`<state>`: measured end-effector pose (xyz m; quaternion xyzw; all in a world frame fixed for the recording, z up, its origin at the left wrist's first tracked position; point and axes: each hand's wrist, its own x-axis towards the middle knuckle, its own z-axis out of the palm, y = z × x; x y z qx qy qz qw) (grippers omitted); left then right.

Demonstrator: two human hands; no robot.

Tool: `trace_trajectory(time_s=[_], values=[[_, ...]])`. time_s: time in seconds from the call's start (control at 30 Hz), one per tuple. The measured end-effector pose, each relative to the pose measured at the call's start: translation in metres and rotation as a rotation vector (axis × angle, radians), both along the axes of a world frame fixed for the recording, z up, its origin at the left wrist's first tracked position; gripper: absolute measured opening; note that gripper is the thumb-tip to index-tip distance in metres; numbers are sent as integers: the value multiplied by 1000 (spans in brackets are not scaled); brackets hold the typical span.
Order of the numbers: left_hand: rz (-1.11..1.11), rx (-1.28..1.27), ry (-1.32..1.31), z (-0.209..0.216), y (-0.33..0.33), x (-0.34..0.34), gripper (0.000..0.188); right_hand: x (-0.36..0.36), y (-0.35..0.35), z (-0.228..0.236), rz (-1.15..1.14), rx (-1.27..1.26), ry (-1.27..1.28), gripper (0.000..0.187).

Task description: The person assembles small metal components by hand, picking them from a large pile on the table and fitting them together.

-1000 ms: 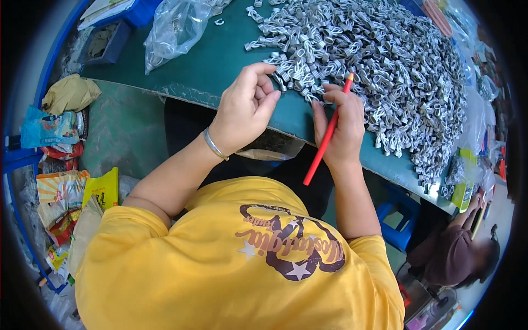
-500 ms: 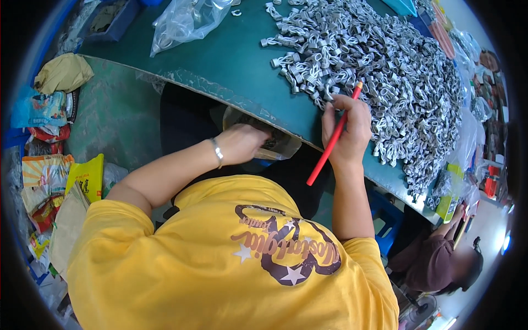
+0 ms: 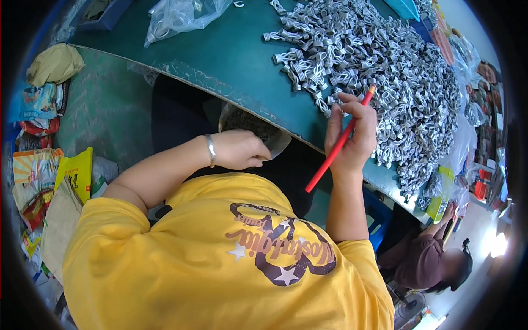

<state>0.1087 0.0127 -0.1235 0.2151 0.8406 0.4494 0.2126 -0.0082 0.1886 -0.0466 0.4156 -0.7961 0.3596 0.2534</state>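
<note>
My right hand [image 3: 355, 135] is closed around a slim red rod [image 3: 338, 148] with a tan tip, held slanting at the table edge. Its thumb and forefinger come close to the heap of small grey threaded metal caps with pale loops [image 3: 385, 82]; whether they also pinch one is unclear. My left hand [image 3: 239, 149], with a silver bracelet [image 3: 211, 150] at the wrist, is over my lap with its fingers curled together. Anything inside those fingers is hidden. Just beyond it, an open bag [image 3: 283, 144] with dark contents sits below the table edge.
The green table [image 3: 220, 69] bears a clear plastic bag [image 3: 184, 19] and, far left, a blue bin [image 3: 104, 16]. Packets and a yellow bag [image 3: 77, 173] lie at my left. Near a blue stool [image 3: 377, 223], another person [image 3: 421, 261] sits at the right.
My left hand has come out of the bag toward my body, uncovering the bag's dark contents. The right hand has shifted slightly, still with the red rod. The view has moved a little.
</note>
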Motion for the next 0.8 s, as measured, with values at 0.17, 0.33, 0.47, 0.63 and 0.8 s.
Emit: trace_trajectory(time_s=[0.17,0.33,0.47,0.63,0.8], values=[[172,361,231,52,-6,-2,10,5,5,-5,-34,122,-34,28],[400,432,335,61,0,-5,6,11,20,-7,-13,210,-22,27],[500,446,317,60,6,-7,7,10,15,-10,-16,187,-47,27],[631,460,293,62,8,-4,7,9,12,-14,19,132,-57,25],[662,490,250,65,14,-3,16,21,12,-15,-25,-141,-205,19]])
